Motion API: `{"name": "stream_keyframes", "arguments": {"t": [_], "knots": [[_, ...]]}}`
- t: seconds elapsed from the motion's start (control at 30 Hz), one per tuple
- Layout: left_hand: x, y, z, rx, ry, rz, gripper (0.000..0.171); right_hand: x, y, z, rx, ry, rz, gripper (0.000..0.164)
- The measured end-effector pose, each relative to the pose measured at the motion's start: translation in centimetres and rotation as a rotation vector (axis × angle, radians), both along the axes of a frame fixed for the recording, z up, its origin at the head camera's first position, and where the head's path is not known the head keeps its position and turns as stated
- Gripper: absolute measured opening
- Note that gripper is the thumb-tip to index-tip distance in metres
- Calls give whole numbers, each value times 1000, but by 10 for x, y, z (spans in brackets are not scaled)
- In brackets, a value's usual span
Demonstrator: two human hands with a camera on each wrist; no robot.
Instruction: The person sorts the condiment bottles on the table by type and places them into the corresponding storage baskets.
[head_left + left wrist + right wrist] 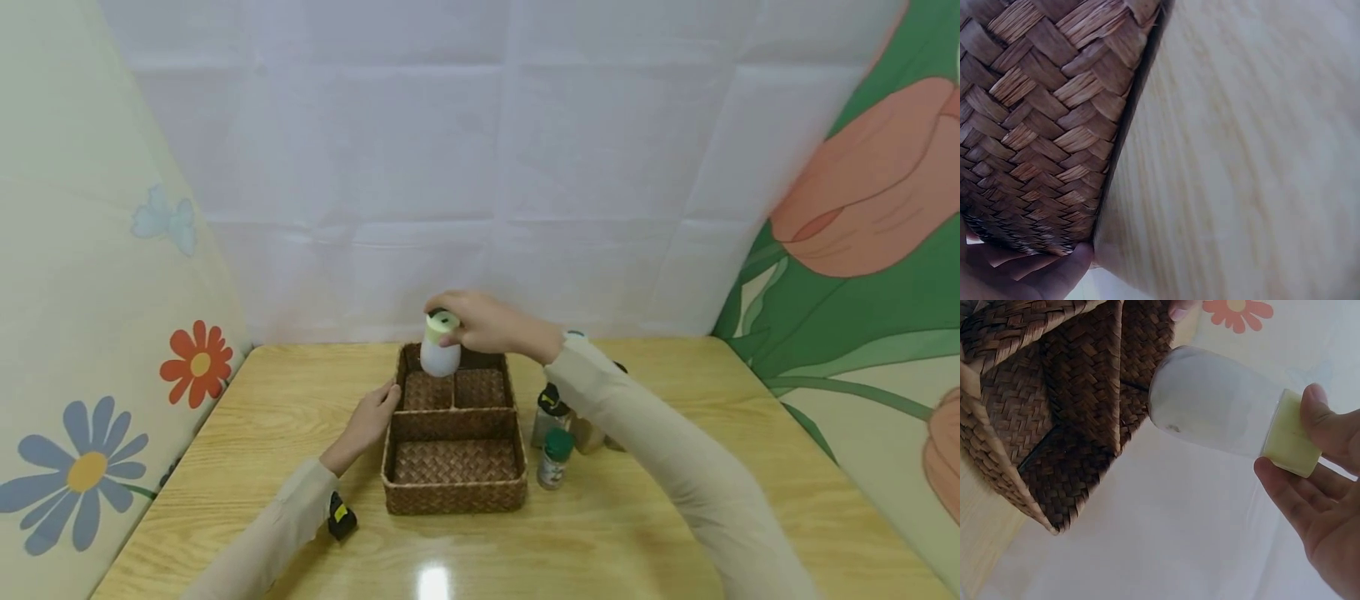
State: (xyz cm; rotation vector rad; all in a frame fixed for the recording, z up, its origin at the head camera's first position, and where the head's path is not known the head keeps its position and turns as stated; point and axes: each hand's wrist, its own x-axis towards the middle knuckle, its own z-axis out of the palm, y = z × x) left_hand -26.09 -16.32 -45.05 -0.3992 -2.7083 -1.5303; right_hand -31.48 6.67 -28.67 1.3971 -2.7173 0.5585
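One bottle (440, 357), one three-compartment basket (456, 498)

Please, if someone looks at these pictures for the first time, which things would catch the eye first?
Most likely the whitish bottle with a pale yellow-green cap, gripped by the right hand over the far-left compartment of the brown woven basket. After this, the eye would perhaps go to the big pink tulip pictured on the right-hand backdrop, high in the head view.
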Motion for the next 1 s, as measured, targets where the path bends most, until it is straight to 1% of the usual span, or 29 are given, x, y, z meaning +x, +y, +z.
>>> {"name": "stream_keyframes", "arguments": {"t": [0.23, 0.37, 0.5, 0.7, 0.9, 1.0], "knots": [[0, -1, -1, 8, -4, -7, 54, -5, -5, -10, -8, 13, -11, 48], [1, -2, -1, 8, 2, 0, 54, -7, -8, -13, -30, 6, -24, 48], [0, -3, -1, 1, 5, 9, 53, -11, -13, -15, -30, 0, -14, 47], [-1, -3, -2, 4, 4, 19, 52, -15, -21, -19, 19, -20, 7, 48], [0, -2, -3, 2, 17, 19, 52, -14, -26, -24, 89, -68, -10, 50], [0, -2, -3, 0, 26, 30, 52, -14, -29, -26, 115, -85, -15, 50]]}}
